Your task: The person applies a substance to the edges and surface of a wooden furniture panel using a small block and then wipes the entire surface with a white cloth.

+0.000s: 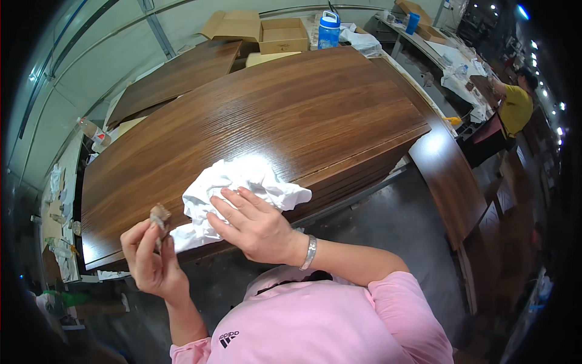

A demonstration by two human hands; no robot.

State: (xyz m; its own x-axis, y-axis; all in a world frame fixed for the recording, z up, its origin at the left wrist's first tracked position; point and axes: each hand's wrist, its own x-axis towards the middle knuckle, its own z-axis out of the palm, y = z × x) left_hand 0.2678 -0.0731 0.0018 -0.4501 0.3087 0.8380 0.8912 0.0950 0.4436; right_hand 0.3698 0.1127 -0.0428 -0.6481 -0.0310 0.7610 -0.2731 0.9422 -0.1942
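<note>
My right hand (257,230) lies flat on a crumpled white cloth (227,176), its fingers stretched out and pressing it down. The cloth rests on the near edge of a dark brown wood-grain panel (254,109), the top one of a stack. Just left of the cloth, my left hand (151,261) is raised at the panel's near edge. Between its thumb and fingers is a small brownish, rough-looking piece (160,215); its exact kind is unclear. A corner of the cloth hangs close beside that hand.
Behind the stack are another brown panel (176,76), an opened cardboard box (284,36) and a blue bottle (328,30). A plastic bottle (95,133) stands at left. On the right, more panels (448,182) lean, and a person in yellow (515,109) stands by a bench.
</note>
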